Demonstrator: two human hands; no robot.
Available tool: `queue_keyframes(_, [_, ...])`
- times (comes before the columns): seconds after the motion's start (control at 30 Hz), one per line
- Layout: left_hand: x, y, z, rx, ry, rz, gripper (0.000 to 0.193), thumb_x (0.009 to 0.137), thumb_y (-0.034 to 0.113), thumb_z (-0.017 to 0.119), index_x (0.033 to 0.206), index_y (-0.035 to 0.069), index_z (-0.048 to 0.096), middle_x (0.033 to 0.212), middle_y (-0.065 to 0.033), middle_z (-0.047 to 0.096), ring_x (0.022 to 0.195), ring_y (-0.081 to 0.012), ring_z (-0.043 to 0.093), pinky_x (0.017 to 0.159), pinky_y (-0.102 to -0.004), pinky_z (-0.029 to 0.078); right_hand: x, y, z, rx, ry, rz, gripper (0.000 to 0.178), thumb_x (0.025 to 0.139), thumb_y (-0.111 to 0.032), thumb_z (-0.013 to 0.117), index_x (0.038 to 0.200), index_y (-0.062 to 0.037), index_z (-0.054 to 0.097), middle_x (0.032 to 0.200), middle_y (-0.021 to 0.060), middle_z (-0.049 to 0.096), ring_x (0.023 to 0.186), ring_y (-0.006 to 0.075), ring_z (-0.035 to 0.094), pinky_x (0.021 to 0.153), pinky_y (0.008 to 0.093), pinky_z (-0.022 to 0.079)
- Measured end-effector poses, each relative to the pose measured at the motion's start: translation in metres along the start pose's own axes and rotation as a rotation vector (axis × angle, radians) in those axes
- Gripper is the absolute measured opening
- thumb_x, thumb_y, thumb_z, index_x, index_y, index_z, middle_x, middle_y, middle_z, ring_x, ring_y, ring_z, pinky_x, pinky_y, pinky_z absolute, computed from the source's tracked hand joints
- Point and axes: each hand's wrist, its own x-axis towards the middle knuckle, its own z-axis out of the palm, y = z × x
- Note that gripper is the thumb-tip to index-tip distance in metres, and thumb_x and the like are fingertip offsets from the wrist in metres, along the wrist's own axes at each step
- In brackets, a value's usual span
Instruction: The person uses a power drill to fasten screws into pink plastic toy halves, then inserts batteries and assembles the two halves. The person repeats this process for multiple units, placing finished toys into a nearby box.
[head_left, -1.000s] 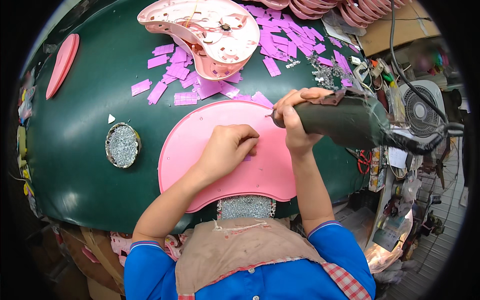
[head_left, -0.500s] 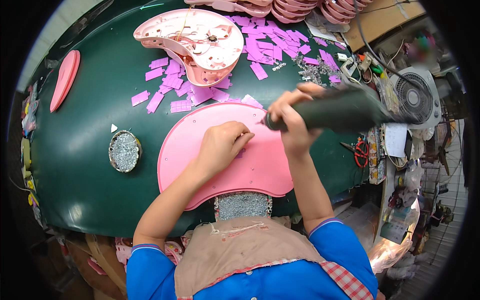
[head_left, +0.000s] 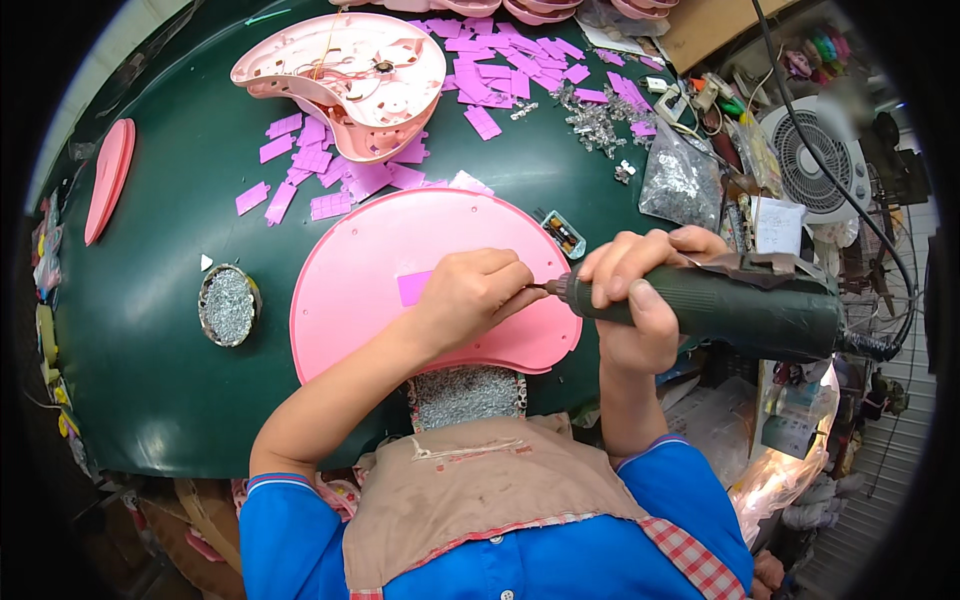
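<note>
A pink kidney-shaped plastic panel [head_left: 400, 250] lies flat on the dark green table [head_left: 160, 360] in front of me. My left hand [head_left: 470, 295] rests on the panel with its fingertips pinched at the tip of a dark green electric screwdriver [head_left: 740, 310]. My right hand [head_left: 635, 300] grips the front of that tool, which lies nearly level and points left at the panel's right part. A small purple rectangle [head_left: 412, 288] sticks to the panel beside my left hand. Whether a screw sits under the fingertips cannot be seen.
A round tin of small screws [head_left: 228, 305] stands left of the panel. A pink moulded housing [head_left: 345, 80] lies at the back among several purple strips [head_left: 300, 170]. A bag of parts [head_left: 680, 185], a white fan [head_left: 815, 160] and clutter fill the right side. A tray of screws [head_left: 465, 395] sits at my chest.
The camera view has shifted. My right hand has brought the screwdriver lower and more level, its tip now at my left fingertips, which have moved right on the panel.
</note>
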Motion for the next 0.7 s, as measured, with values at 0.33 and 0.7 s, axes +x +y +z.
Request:
queue_keyframes(0.33, [0.001,-0.002,0.011,0.031,-0.027,0.044,0.020,0.080,0.011,0.082,0.092,0.003,0.067,0.075,-0.0087,0.062,0.064,-0.0254,0.063,0.056,-0.0369,0.052,-0.007,0.002,-0.014,-0.025,-0.052,-0.021,0.049,0.084,0.007,0.061,0.125,-0.0035,0.036,0.072,0.0114,0.058,0.059,0.0198,0.056,0.061,0.0383,0.055])
queue_keyframes(0.7, [-0.003,-0.011,0.008,-0.275,-0.114,-0.501,0.024,0.087,-0.001,0.074,0.111,-0.001,0.067,0.097,-0.0123,0.075,0.087,-0.0200,0.075,0.073,-0.0292,0.060,-0.009,0.060,-0.043,-0.315,-0.051,-0.015,0.042,0.081,0.013,0.053,0.117,-0.0044,0.040,0.070,0.0098,0.056,0.056,0.0191,0.054,0.058,0.0371,0.054])
